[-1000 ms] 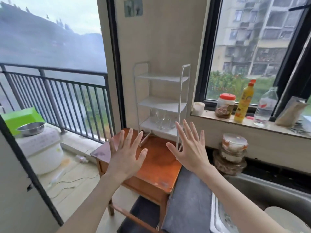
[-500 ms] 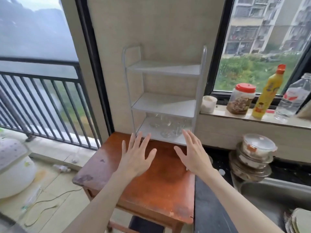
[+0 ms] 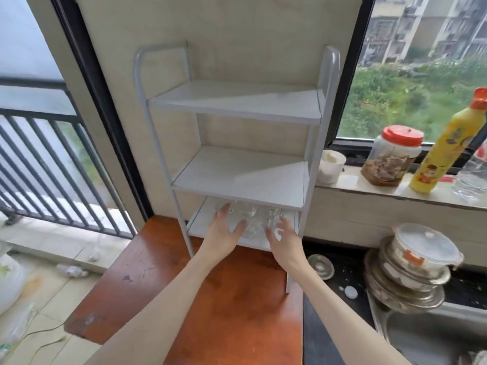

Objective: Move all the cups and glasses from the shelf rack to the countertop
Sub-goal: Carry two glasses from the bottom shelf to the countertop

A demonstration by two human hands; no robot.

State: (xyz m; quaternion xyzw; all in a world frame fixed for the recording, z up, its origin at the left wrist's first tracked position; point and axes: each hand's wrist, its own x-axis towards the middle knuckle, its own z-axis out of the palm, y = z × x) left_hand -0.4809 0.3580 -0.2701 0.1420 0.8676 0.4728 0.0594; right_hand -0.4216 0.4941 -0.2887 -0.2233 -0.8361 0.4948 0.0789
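A white three-tier shelf rack (image 3: 238, 177) stands on a brown wooden table (image 3: 232, 299) against the wall. Its top and middle shelves are bare. Several clear glasses (image 3: 253, 216) crowd the bottom shelf, partly hidden under the middle shelf. My left hand (image 3: 224, 229) reaches into the bottom tier with fingers spread around the left glasses. My right hand (image 3: 283, 237) is beside it, fingers curled near the right glasses. Whether either hand grips a glass is hidden by the shelf above.
The dark countertop (image 3: 329, 346) runs right of the table beside a steel sink (image 3: 421, 335). Stacked dishes with a lidded bowl (image 3: 419, 255) sit behind the sink. On the window sill stand a white cup (image 3: 330, 165), a red-lidded jar (image 3: 392, 155), a yellow bottle (image 3: 445, 151).
Both hands have moved forward from above the table into the rack's bottom tier, up to the glasses. The camera has come closer to the rack.
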